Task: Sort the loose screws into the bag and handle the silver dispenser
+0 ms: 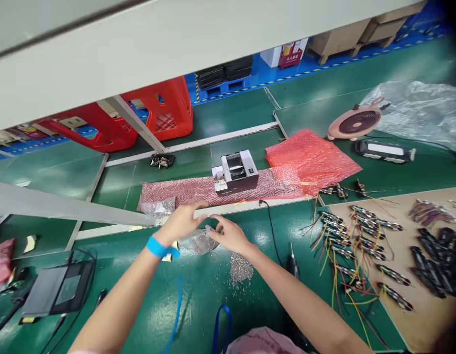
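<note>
A clear plastic bag (pixel 203 243) with small metal parts in it is on the green tabletop, below and between my hands. My left hand (pixel 183 222), with a blue band at the wrist, is just above the bag's left side. Its thumb and index finger are stretched out and apart, with nothing seen between them. My right hand (pixel 231 236) is at the bag's upper right edge, fingers bent around the plastic; its grip is partly hidden. Beneath the right wrist, a loose pile of tiny metal pieces (pixel 241 269) spreads over the table.
A small white-and-black machine (pixel 237 171) stands on pink bubble wrap (pixel 191 189) behind a white rail. Wired metal assemblies (pixel 336 236) and black parts (pixel 429 265) lie at right. A screwdriver (pixel 293 263) lies right of the pile. A slanted white post (pixel 73 204) crosses the left.
</note>
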### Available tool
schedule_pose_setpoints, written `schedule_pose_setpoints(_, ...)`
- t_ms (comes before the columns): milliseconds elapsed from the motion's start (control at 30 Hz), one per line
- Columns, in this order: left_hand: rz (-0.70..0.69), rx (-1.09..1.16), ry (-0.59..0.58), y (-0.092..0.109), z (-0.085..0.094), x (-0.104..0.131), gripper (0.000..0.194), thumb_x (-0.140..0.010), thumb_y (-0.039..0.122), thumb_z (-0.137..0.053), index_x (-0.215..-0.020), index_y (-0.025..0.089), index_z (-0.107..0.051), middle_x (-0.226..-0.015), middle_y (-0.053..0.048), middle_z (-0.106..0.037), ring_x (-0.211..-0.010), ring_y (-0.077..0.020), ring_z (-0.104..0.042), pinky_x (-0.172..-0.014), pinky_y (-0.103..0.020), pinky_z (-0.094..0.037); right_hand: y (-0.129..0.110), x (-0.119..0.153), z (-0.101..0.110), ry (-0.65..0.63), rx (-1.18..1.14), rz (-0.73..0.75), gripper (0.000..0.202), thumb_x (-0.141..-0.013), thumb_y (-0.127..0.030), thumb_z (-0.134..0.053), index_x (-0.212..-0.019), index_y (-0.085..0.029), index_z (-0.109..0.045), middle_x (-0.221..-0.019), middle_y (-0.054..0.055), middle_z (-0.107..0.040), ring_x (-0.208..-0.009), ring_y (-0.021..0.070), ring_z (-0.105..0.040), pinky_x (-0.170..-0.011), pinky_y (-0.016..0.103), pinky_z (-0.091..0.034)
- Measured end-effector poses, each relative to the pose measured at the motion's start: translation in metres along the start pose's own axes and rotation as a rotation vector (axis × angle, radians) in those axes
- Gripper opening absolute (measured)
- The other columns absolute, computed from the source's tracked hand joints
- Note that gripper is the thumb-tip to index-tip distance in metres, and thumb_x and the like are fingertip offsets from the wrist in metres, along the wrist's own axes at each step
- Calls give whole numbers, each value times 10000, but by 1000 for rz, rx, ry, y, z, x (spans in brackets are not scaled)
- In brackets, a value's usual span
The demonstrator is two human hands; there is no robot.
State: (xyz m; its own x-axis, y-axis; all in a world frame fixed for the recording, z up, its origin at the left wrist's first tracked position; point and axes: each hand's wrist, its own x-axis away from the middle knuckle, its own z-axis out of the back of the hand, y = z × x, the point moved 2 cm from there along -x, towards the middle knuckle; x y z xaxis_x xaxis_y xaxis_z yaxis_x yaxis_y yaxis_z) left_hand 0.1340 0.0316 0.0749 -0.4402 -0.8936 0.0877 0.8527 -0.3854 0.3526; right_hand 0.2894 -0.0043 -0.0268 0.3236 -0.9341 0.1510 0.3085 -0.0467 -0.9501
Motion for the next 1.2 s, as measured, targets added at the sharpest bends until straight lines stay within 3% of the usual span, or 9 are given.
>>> schedule_pose_setpoints(133, 16, -48, 79, -30, -58, 65, 352, -834, 284, -595, -1176, 208, -560, -1156, -75, -604, -1063, -231, -567, -941, -401, -472, 6, -24, -20, -20, 45, 33, 204, -735, -210, -640, -934, -229, -682, -716, -6, -628, -657, 147, -557, -669, 277, -403)
schedule_pose_setpoints(233, 16, -76, 131, -46, -93, 80, 215, -878, 223, -520, -1075, 201, -605, -1023, -75, -627, -961, -223, -579, -867, -391, -492, 27, -31, -21, 17, 18, -19, 112, -742, -124, -579, -776, -178, -672, -711, 14, -644, -664, 148, -579, -676, 278, -429)
schedule_pose_setpoints(300, 22, -67, 142, -49, -104, 81, 203, -910, 217, -453, -1033, 190, -613, -960, -76, -620, -926, -220, -567, -837, -387, -486, 41, -33, -21, 42, -17, -67, 129, -732, -103, -563, -785, -166, -663, -685, 13, -639, -627, 141, -579, -648, 274, -446)
schedule_pose_setpoints(500, -85, -103, 101, -36, -92, 65, 313, -922, 298, -439, -1215, 246, -538, -1012, -79, -522, -955, -211, -512, -811, -350, -472, 49, -31, -21, -1, -118, -110, 253, -780, -160, -529, -1024, -150, -595, -672, 0, -622, -540, 114, -560, -528, 233, -456)
schedule_pose_setpoints(667, -157, -236, -24, -30, -87, 41, 312, -937, 347, -393, -1111, 232, -625, -945, -76, -547, -876, -205, -525, -785, -357, -460, 50, 4, 1, -7, 21, -97, 251, -787, -265, -595, -1025, -184, -603, -825, 22, -626, -722, 158, -585, -718, 326, -486)
schedule_pose_setpoints(800, -96, -190, -49, -33, -90, 31, 354, -925, 215, -342, -1124, 204, -635, -915, -73, -568, -883, -210, -533, -816, -360, -455, 73, 60, 4, -105, 407, -77, 600, -587, -178, -796, -1151, -252, -603, -1257, 109, -493, -1069, 335, -496, -868, 507, -438)
schedule_pose_setpoints(900, -11, -81, -57, -36, -93, 28, 372, -861, 160, -377, -1097, 212, -661, -938, -66, -553, -909, -204, -532, -820, -339, -457, 91, 84, -8, -208, 724, 30, 791, -581, -179, -831, -1288, -314, -503, -1392, 117, -356, -1127, 353, -448, -888, 527, -454)
schedule_pose_setpoints(1067, 39, 49, -102, -40, -96, 26, 414, -811, 147, -402, -1134, 219, -650, -887, -48, -521, -821, -174, -525, -764, -317, -455, 105, 83, -20, -246, 668, 108, 335, -797, -95, -609, -1107, -218, -638, -1229, 117, -522, -1044, 291, -489, -858, 452, -495)
schedule_pose_setpoints(1200, 27, 187, -86, -44, -94, 26, 414, -792, 124, -414, -1127, 218, -638, -834, -18, -490, -675, -121, -479, -678, -271, -445, 110, 81, -22, -231, 544, 83, 351, -841, -19, -406, -985, -193, -674, -1065, 115, -600, -976, 251, -528, -791, 383, -506)
